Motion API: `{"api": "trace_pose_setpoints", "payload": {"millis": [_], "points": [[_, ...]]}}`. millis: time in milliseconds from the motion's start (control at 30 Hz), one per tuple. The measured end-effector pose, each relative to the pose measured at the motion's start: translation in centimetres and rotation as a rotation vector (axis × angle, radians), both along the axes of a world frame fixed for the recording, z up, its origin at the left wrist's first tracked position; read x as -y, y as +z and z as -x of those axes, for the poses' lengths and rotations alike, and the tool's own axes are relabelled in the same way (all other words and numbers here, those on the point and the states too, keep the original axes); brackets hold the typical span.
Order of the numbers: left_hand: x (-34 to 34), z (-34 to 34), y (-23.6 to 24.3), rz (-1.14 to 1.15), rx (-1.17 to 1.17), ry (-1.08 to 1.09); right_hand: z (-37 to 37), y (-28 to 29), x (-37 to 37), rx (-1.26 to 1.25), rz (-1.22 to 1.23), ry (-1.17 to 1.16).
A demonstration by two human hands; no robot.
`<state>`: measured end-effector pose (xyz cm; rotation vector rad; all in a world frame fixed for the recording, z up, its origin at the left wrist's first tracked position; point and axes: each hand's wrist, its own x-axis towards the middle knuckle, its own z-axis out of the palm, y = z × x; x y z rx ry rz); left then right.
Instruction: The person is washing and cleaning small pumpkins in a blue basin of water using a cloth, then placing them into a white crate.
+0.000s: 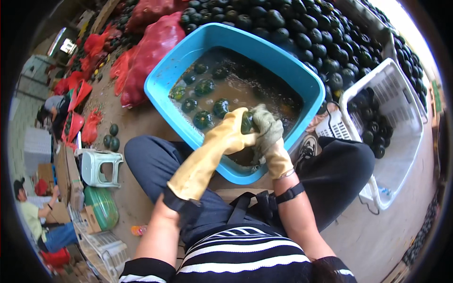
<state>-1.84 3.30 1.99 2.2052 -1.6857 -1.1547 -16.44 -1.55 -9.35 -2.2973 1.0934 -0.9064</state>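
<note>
A blue plastic tub [155, 87] of murky brown water stands before me, with several dark green pumpkins [204, 87] floating in it. Over the tub's near part, my left hand [232, 131], in a long yellow rubber glove, grips a small dark green pumpkin [247, 123]. My right hand [275, 150], gloved too, is closed on a wet grey-green cloth [267, 126] pressed against the pumpkin's right side. The cloth hides most of the right fingers. Both wrists carry dark straps.
A large heap of dark green pumpkins [306, 35] lies behind the tub. To the right, a white plastic crate [401, 127] holds several more. Red mesh sacks [153, 54] stand at the left. A pale stool [100, 167] and two other people are farther left.
</note>
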Motion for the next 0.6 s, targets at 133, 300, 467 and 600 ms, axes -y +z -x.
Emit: {"api": "trace_pose_setpoints", "payload": {"millis": [133, 300, 467, 600], "points": [[-1.2, -3.0, 1.3, 0.186, -0.106, -0.244, 0.2, 2.1, -1.2, -0.228, 0.169, -0.063], [0.3, -2.4, -5.8, 0.237, -0.343, 0.515, -2.2, 3.6, -2.3, -0.173, 0.172, 0.073], [2.7, -0.4, -2.5, 0.348, -0.903, 0.208, -0.6, 1.4, -2.5, 0.882, -0.583, 0.126], [3.9, 0.8, -4.7, 0.506, -1.023, 0.495, -0.5, 4.7, -3.4, 0.952, -0.723, -0.010]]}}
